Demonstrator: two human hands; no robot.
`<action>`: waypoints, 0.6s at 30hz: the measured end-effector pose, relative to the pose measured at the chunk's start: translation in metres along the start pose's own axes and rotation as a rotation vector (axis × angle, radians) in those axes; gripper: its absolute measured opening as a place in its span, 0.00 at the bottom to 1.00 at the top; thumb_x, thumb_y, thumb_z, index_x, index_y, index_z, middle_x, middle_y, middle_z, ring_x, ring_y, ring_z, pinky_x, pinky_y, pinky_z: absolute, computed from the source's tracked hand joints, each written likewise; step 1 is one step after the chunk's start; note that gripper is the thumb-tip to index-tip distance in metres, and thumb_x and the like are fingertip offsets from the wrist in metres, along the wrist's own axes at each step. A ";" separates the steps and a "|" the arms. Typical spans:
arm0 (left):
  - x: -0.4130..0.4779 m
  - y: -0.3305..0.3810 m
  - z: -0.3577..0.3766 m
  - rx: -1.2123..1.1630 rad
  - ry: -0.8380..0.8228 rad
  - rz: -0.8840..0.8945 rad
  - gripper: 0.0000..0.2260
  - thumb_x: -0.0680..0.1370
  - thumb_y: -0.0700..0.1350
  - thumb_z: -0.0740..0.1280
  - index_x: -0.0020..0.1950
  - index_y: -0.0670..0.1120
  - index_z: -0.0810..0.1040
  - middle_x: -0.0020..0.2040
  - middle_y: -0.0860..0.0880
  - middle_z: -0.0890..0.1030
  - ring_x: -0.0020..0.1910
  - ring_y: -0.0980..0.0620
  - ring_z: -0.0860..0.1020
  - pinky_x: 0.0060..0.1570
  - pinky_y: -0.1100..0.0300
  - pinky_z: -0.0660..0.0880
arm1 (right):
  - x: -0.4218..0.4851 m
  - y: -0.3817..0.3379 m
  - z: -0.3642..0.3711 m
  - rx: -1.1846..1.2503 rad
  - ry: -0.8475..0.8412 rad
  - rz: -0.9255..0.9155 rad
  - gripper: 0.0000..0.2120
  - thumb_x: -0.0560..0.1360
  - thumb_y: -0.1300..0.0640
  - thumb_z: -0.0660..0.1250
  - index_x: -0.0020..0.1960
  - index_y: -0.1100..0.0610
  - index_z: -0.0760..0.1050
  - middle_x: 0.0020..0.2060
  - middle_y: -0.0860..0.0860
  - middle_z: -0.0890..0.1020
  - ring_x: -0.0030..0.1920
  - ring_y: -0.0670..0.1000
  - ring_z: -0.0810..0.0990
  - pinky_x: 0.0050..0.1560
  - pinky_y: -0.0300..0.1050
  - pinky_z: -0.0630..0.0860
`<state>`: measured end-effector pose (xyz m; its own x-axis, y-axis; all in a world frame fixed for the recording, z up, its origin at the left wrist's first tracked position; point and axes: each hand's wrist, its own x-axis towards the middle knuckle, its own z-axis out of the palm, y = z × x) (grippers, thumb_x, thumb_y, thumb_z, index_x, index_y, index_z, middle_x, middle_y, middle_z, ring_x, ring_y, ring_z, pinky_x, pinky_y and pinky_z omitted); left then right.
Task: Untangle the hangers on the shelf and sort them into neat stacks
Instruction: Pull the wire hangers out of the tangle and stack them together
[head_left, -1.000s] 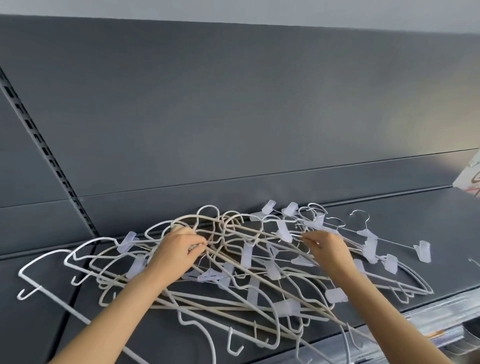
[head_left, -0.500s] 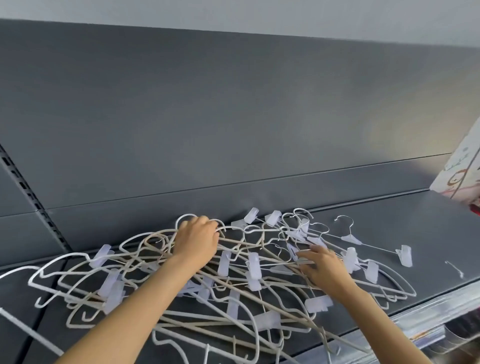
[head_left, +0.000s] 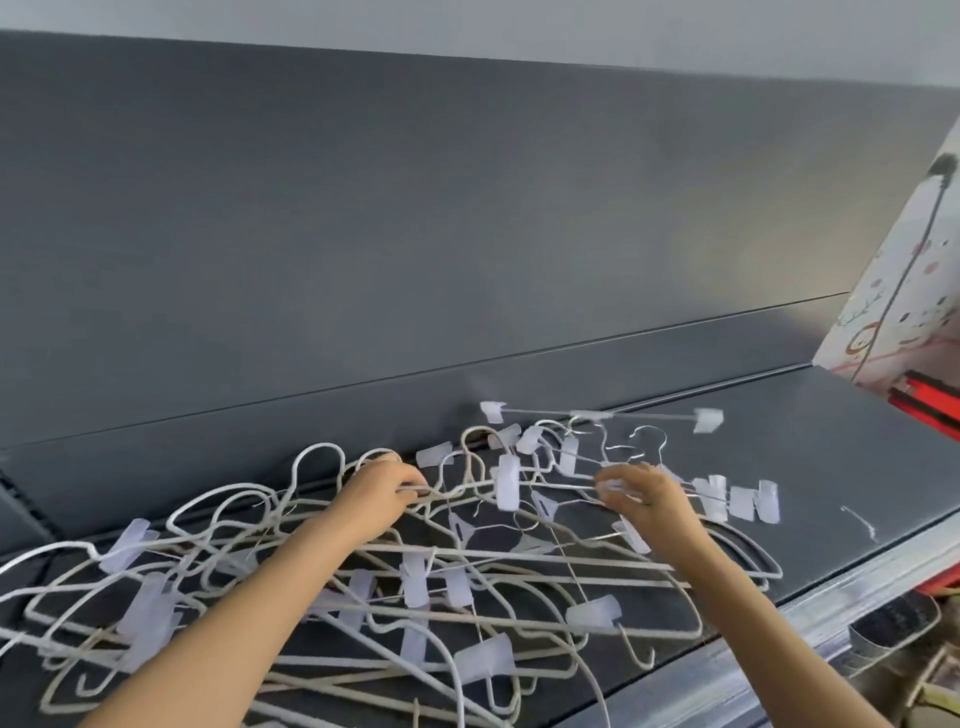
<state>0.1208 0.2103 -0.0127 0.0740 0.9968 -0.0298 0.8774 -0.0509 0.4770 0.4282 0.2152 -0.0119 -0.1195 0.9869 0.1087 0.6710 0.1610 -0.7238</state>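
Many hangers (head_left: 415, 571): tangled white heap across the dark grey shelf (head_left: 831, 467)
Backing: grey panel (head_left: 415, 234) — printed box (head_left: 904, 291) at right
Left hand (head_left: 382, 493): curled around a wire
Right hand (head_left: 641, 496): pinching a clip hanger (head_left: 727, 499)

One view only, from my head. It looks forward and slightly down across the dark shelf (head_left: 810, 467) toward the grey back panel (head_left: 415, 234), which fills the upper half. Wide angle: straight shelf edges bow and slant. Close range; both my forearms enter from the bottom edge, left hand (head_left: 382, 491) and right hand (head_left: 641, 493) near mid-frame over the hangers (head_left: 415, 582). Shelf front lip runs off lower right. A patterned box (head_left: 904, 291) cuts in at the right edge. No second view to compare.
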 end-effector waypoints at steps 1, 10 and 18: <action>-0.004 -0.002 -0.002 -0.002 0.001 0.011 0.09 0.78 0.41 0.62 0.53 0.47 0.81 0.42 0.51 0.71 0.44 0.52 0.73 0.46 0.60 0.68 | 0.003 0.003 -0.002 -0.007 0.029 0.031 0.07 0.72 0.59 0.69 0.44 0.47 0.78 0.44 0.54 0.78 0.47 0.55 0.78 0.51 0.53 0.76; -0.031 -0.013 -0.012 0.070 -0.050 0.044 0.10 0.78 0.45 0.62 0.57 0.52 0.80 0.45 0.51 0.74 0.46 0.52 0.74 0.52 0.54 0.73 | 0.022 0.009 0.007 -0.086 0.120 0.131 0.10 0.74 0.58 0.66 0.54 0.57 0.80 0.50 0.57 0.83 0.49 0.57 0.80 0.48 0.46 0.73; -0.037 -0.020 -0.009 0.001 0.005 0.049 0.11 0.78 0.43 0.62 0.57 0.52 0.80 0.41 0.56 0.74 0.41 0.59 0.73 0.45 0.61 0.72 | 0.036 -0.031 -0.004 0.198 0.085 0.024 0.11 0.76 0.59 0.63 0.57 0.59 0.77 0.36 0.46 0.77 0.37 0.43 0.74 0.42 0.32 0.68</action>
<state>0.0965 0.1751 -0.0129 0.1144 0.9934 -0.0025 0.8733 -0.0993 0.4770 0.4061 0.2457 0.0177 -0.0372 0.9894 0.1407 0.5153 0.1396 -0.8455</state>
